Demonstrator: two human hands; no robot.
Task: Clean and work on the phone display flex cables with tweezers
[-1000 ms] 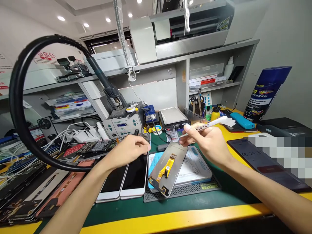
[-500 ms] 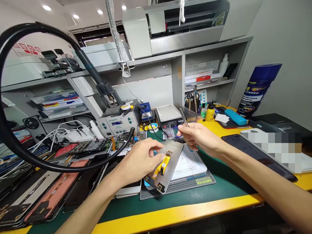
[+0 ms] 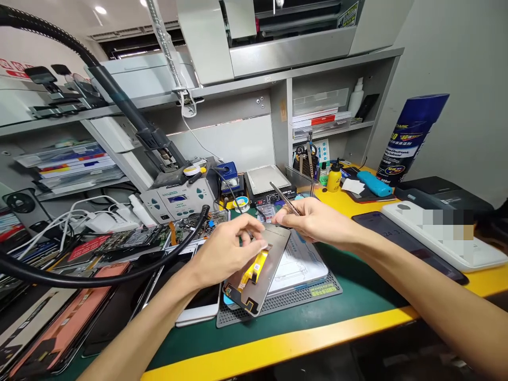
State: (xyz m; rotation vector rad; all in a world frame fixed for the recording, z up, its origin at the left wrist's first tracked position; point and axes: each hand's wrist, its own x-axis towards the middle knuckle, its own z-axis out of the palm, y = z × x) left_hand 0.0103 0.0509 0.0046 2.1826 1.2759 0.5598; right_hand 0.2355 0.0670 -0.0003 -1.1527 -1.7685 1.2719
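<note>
A phone display panel (image 3: pixel 273 267) lies slanted, its grey metal back upward, with a yellow flex cable (image 3: pixel 259 265) on it. Under it is a white flat piece with a line drawing (image 3: pixel 299 270), on a grey perforated mat (image 3: pixel 317 294). My left hand (image 3: pixel 230 251) is over the panel's upper left part, fingers curled and thumb near the forefinger above the cable's upper end. Something whitish shows at the thumb tip, too small to name. Beyond the panel's upper right corner, my right hand (image 3: pixel 307 221) grips metal tweezers (image 3: pixel 283 196), which point up and left.
Phones and opened phone parts (image 3: pixel 71 330) crowd the left, below a black bendy hose (image 3: pixel 119 280). A soldering station (image 3: pixel 178 198) and a heating plate (image 3: pixel 265 180) stand behind. At right are a dark phone (image 3: pixel 408 243), a white phone-shaped piece (image 3: pixel 416 227) and a blue spray can (image 3: pixel 413 140).
The camera view has shifted slightly. My right hand has come lower and closer to the left, tilting the tweezers further left. My left thumb and forefinger have drawn closer together.
</note>
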